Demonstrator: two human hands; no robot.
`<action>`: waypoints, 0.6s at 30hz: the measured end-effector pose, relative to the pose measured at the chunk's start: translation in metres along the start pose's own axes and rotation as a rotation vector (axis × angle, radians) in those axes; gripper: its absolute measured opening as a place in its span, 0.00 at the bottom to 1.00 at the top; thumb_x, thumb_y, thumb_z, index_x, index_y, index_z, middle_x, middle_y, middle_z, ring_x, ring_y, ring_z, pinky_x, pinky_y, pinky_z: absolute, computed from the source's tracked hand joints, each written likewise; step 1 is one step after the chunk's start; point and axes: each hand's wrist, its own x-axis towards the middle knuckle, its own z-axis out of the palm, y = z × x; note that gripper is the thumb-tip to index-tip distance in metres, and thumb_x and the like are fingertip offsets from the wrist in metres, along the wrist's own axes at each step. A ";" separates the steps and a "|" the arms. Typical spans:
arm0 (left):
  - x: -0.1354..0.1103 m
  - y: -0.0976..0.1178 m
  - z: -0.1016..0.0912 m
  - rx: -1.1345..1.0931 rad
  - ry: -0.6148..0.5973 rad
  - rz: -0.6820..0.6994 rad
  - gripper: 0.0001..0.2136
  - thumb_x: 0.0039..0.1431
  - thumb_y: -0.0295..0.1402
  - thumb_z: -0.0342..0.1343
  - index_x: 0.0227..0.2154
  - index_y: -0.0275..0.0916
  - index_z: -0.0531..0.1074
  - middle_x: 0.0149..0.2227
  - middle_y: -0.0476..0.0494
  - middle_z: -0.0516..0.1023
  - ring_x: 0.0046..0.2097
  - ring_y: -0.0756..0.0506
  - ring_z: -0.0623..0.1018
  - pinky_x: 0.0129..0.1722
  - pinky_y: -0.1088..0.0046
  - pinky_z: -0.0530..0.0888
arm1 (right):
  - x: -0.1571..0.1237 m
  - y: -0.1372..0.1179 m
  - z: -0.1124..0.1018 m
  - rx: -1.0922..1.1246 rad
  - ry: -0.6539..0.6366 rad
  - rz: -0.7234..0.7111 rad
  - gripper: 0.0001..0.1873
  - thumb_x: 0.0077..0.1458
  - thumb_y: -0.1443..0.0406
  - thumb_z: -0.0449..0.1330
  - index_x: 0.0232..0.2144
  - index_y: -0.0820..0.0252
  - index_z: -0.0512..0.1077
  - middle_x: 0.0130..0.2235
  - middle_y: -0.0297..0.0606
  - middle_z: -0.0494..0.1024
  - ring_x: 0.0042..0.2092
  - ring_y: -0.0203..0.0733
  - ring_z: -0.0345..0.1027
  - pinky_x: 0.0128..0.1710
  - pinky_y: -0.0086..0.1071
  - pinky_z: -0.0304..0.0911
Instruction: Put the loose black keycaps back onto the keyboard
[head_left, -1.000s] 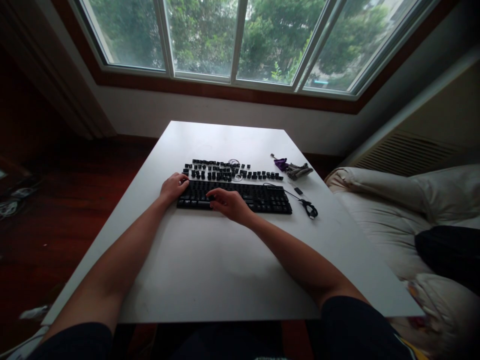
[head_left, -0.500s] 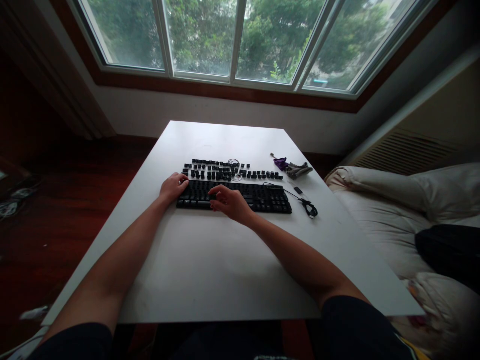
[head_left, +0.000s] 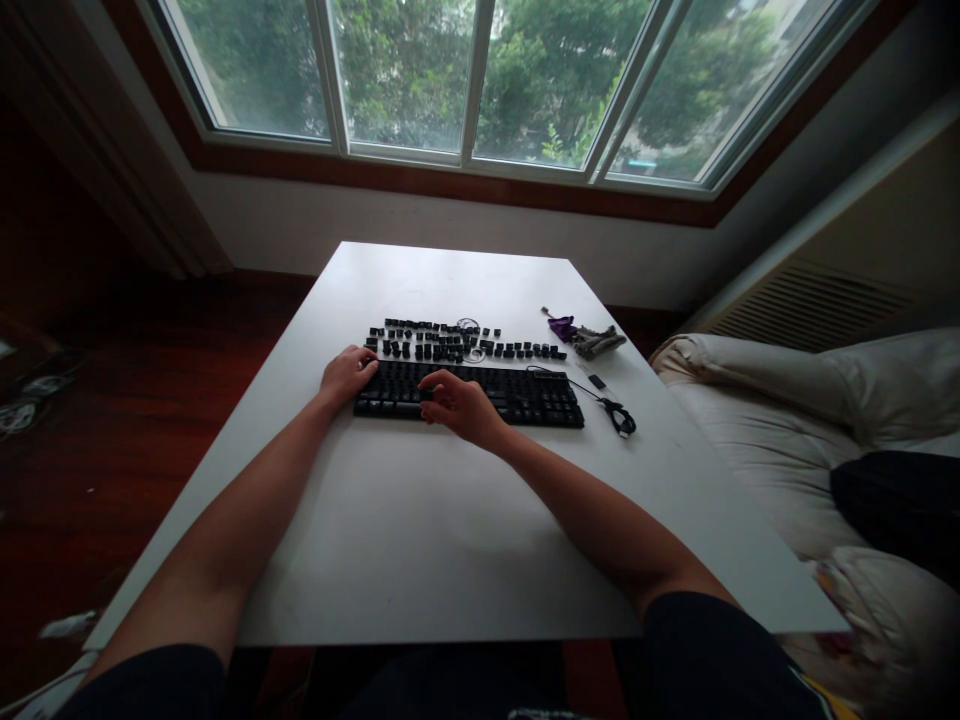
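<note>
A black computer keyboard (head_left: 536, 400) lies flat on the white table, with keys visible at its right end. My left hand (head_left: 349, 375) grips its upper left corner, fingers bent around the edge. Over the left-middle part of the keyboard, my right hand (head_left: 459, 405) pinches a small black keycap (head_left: 426, 394) between thumb and fingers. Part of the key rows is hidden beneath that hand. Just behind the keyboard, several loose black keycaps (head_left: 517, 350) stand in uneven rows.
A coiled black cable (head_left: 619, 417) lies right of the keyboard, near a small dark flat piece (head_left: 597, 382). Farther back are a grey cloth (head_left: 598, 342), a purple cloth (head_left: 562, 327) and a thin ring (head_left: 474, 355) among the keycaps. A cushioned sofa (head_left: 735, 430) borders the white table (head_left: 450, 540).
</note>
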 end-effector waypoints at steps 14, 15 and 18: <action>0.001 -0.002 0.002 -0.006 0.001 0.012 0.12 0.62 0.40 0.52 0.42 0.44 0.78 0.43 0.44 0.75 0.41 0.44 0.76 0.42 0.68 0.71 | 0.012 0.010 -0.048 -0.310 0.043 -0.045 0.11 0.59 0.60 0.62 0.44 0.57 0.74 0.28 0.30 0.75 0.28 0.33 0.65 0.31 0.27 0.59; 0.002 -0.003 0.002 -0.004 -0.001 0.011 0.12 0.62 0.40 0.52 0.42 0.44 0.78 0.43 0.44 0.75 0.41 0.44 0.76 0.42 0.68 0.71 | 0.013 0.013 -0.059 -0.316 0.052 -0.019 0.11 0.60 0.61 0.61 0.44 0.57 0.73 0.28 0.30 0.75 0.28 0.33 0.66 0.31 0.28 0.59; 0.002 -0.005 0.003 -0.002 -0.009 0.005 0.12 0.62 0.40 0.52 0.42 0.44 0.78 0.43 0.44 0.76 0.42 0.44 0.76 0.42 0.68 0.71 | 0.011 0.024 -0.088 -0.292 0.025 0.066 0.11 0.62 0.63 0.57 0.47 0.56 0.68 0.31 0.31 0.79 0.30 0.35 0.70 0.33 0.29 0.61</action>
